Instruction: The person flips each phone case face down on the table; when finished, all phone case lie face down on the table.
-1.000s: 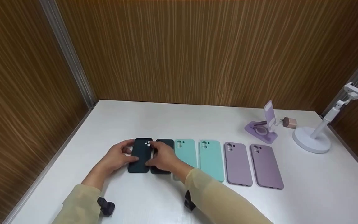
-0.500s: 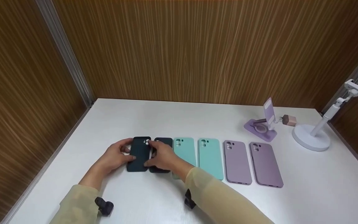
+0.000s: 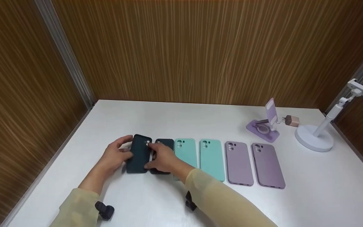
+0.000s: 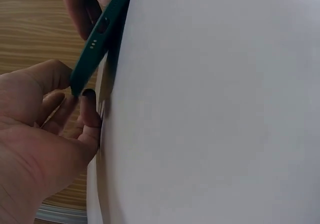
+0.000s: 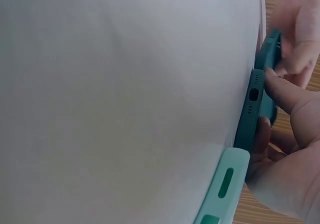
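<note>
A dark green phone case [image 3: 138,156] is tilted on the white table, its left edge raised. My left hand [image 3: 113,157] holds that raised edge, thumb on top; in the left wrist view the case [image 4: 95,46] slants between the thumb and the other fingers. My right hand [image 3: 164,157] grips its right side, with the index finger near the camera cutout and the thumb near the bottom corner. Partly hidden under the right hand lies a second dark phone case [image 3: 167,142]. In the right wrist view this second case [image 5: 249,115] lies flat beside the tilted one.
To the right lie two mint phone cases [image 3: 186,151] [image 3: 211,157] and two purple phone cases [image 3: 239,164] [image 3: 268,165] in a row. Behind stand a purple folding phone stand [image 3: 267,132], a pinkish charger plug [image 3: 291,120] and a white stand with a round base [image 3: 314,138].
The left edge of the dark green case has risen off the table, and the left hand has lifted slightly with it. The right hand stays at the case's right side.
</note>
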Demonstrator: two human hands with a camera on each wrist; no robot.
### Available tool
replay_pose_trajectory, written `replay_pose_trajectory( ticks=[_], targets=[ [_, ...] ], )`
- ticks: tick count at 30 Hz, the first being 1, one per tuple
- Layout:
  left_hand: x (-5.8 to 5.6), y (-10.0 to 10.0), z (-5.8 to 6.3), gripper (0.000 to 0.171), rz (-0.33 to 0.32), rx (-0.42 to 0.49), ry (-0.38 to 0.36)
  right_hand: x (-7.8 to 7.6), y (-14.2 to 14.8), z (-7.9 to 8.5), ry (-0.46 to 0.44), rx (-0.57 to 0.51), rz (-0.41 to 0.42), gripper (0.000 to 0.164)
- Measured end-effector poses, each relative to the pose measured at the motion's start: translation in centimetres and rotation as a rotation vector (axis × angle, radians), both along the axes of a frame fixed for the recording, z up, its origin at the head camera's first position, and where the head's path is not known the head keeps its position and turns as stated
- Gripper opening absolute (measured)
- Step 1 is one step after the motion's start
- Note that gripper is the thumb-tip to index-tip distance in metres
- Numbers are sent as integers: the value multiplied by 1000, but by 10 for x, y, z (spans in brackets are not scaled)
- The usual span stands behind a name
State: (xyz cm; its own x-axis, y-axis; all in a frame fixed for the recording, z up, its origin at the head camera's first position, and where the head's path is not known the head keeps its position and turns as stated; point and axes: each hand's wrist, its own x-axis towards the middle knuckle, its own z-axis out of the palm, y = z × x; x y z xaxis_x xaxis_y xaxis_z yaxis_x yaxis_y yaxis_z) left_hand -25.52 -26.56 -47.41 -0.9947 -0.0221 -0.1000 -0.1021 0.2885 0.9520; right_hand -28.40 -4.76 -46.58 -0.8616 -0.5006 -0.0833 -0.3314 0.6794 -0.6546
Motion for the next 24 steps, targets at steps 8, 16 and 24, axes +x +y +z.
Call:
replay_pose_trajectory(
  ticks=[8, 16, 24],
  targets=[
    [3, 11, 11, 70, 26, 174, 9, 1, -2, -1, 6, -6, -1, 84],
    [4, 17, 7, 69, 48, 238, 49, 2, -3, -4, 31, -33, 4, 85],
    [7, 16, 3, 68, 30, 289, 73, 1, -1, -3, 64, -45, 25, 84]
  ],
)
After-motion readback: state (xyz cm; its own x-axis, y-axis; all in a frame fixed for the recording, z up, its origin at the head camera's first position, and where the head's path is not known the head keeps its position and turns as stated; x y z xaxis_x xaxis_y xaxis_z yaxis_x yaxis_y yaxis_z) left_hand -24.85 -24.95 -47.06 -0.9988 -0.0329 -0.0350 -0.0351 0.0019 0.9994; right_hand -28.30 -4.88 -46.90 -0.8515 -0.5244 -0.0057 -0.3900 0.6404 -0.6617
